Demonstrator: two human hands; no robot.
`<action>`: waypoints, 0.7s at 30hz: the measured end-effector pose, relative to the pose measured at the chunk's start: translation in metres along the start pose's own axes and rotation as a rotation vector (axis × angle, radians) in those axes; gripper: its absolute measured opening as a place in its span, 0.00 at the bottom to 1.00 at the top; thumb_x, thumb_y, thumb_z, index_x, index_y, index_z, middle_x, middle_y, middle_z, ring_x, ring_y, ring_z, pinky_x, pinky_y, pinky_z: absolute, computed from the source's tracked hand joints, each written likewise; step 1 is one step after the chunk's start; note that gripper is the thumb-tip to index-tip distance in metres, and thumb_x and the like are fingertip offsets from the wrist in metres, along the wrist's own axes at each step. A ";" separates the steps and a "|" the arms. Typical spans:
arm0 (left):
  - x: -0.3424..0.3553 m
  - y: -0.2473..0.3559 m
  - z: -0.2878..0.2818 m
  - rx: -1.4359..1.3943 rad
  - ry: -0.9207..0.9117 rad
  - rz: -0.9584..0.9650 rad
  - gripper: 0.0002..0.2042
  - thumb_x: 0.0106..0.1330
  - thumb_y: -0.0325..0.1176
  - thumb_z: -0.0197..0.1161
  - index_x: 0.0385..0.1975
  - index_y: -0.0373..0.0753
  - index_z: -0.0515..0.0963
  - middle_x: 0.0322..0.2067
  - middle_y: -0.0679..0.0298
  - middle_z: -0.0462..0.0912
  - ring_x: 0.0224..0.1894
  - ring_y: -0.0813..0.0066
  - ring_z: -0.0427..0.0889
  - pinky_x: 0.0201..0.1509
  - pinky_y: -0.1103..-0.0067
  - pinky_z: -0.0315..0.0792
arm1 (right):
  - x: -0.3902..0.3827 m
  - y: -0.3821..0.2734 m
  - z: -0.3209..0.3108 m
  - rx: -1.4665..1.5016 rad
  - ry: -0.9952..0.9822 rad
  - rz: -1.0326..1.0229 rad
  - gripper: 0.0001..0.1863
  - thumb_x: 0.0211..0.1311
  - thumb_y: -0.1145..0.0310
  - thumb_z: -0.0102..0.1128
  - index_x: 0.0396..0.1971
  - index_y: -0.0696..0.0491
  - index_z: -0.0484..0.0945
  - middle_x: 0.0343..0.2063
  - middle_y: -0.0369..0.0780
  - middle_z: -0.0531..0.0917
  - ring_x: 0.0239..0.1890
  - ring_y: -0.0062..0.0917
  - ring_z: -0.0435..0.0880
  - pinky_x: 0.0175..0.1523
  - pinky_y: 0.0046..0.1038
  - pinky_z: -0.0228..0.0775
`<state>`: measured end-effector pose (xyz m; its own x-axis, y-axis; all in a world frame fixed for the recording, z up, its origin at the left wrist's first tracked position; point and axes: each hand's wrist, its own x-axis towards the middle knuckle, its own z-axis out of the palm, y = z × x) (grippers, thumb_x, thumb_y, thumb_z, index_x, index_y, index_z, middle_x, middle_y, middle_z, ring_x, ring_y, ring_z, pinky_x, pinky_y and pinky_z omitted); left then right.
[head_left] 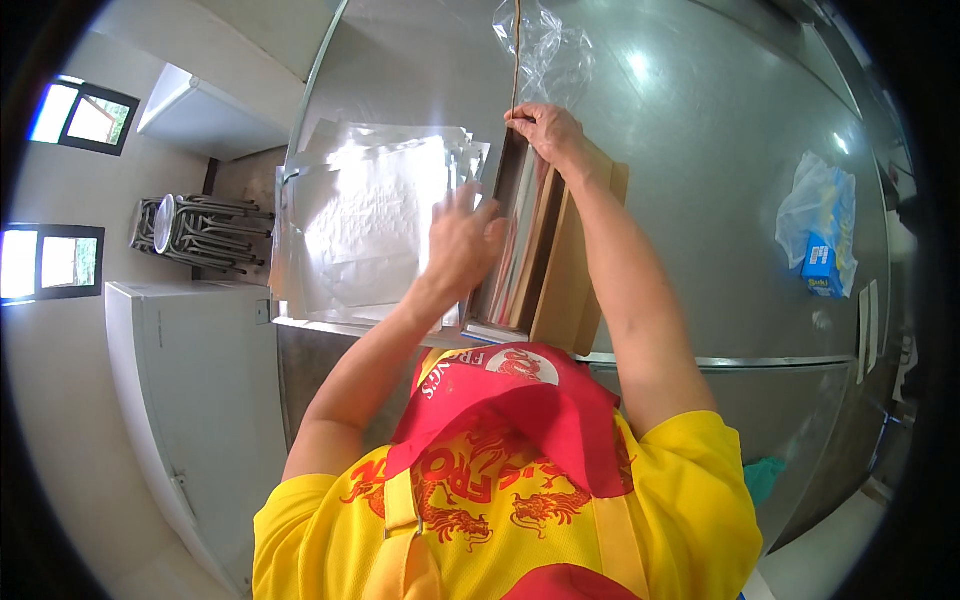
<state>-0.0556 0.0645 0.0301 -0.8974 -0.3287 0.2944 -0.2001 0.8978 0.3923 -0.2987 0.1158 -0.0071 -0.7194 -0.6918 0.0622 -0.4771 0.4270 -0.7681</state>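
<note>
- Head view, far left: white cabinet (200,370), standing on the floor beside the bench; behind it, metal stools (205,230), stacked and lying sideways in the picture.
- Left half of bench (405,60), metal: clear plastic sheets (365,210), a loose, glossy stack with uneven edges.
- Left hand (466,238), motion-blurred, over the stack's right edge; grip open, fingers loosely spread; contact with the stack cannot be told.
- Cardboard box (568,285), long, brown, open-topped, right of the stack on the bench; thin flat items (513,240) inside, set on edge.
- Crumpled clear film (545,55), beyond the box.
- Right hand (552,137): grip closed, thumb and forefinger pinching the box's far left corner.
- Far right of bench: translucent plastic bag (800,205), rumpled; small blue carton (820,268), at its near end.
</note>
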 end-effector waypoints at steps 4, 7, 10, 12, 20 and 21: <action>0.026 0.009 0.035 0.282 -0.104 -0.020 0.15 0.64 0.38 0.63 0.38 0.30 0.83 0.52 0.49 0.76 0.56 0.52 0.73 0.61 0.57 0.65 | 0.003 0.000 0.001 0.025 0.034 -0.037 0.11 0.64 0.56 0.68 0.42 0.43 0.88 0.37 0.35 0.90 0.39 0.29 0.89 0.48 0.32 0.78; 0.035 0.001 0.049 0.262 -0.073 -0.105 0.13 0.62 0.35 0.62 0.34 0.28 0.81 0.51 0.48 0.75 0.54 0.51 0.72 0.60 0.58 0.66 | 0.006 0.001 0.003 0.025 0.035 -0.065 0.11 0.64 0.56 0.68 0.42 0.43 0.88 0.37 0.36 0.90 0.39 0.29 0.89 0.48 0.32 0.78; 0.043 -0.004 0.043 0.025 0.021 -0.233 0.09 0.62 0.32 0.61 0.33 0.31 0.82 0.44 0.49 0.79 0.49 0.52 0.77 0.54 0.61 0.71 | 0.004 0.002 0.006 0.022 0.044 -0.055 0.12 0.64 0.55 0.68 0.43 0.42 0.88 0.38 0.36 0.90 0.40 0.29 0.89 0.48 0.32 0.79; 0.042 -0.016 0.011 -0.252 -0.014 -0.372 0.08 0.62 0.30 0.60 0.34 0.32 0.81 0.37 0.50 0.82 0.43 0.52 0.81 0.49 0.65 0.74 | 0.005 0.005 0.004 0.038 0.009 -0.018 0.12 0.65 0.54 0.65 0.43 0.41 0.88 0.38 0.35 0.90 0.41 0.30 0.89 0.48 0.33 0.78; 0.075 -0.057 -0.165 -0.608 0.113 -0.461 0.09 0.66 0.33 0.67 0.37 0.33 0.86 0.31 0.72 0.83 0.34 0.84 0.77 0.41 0.82 0.71 | 0.004 0.005 0.005 0.078 0.037 -0.041 0.12 0.62 0.56 0.65 0.41 0.41 0.89 0.38 0.35 0.90 0.41 0.30 0.88 0.48 0.34 0.78; 0.078 -0.074 -0.180 -0.635 0.115 -0.476 0.09 0.66 0.33 0.67 0.38 0.33 0.86 0.31 0.72 0.82 0.34 0.84 0.76 0.41 0.83 0.70 | 0.004 0.004 0.005 0.095 0.026 -0.029 0.11 0.62 0.56 0.65 0.41 0.41 0.89 0.38 0.35 0.90 0.41 0.30 0.88 0.48 0.34 0.77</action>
<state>-0.0398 -0.0800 0.1814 -0.7192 -0.6933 0.0452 -0.2579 0.3268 0.9092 -0.3015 0.1118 -0.0133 -0.7197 -0.6869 0.1008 -0.4486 0.3492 -0.8227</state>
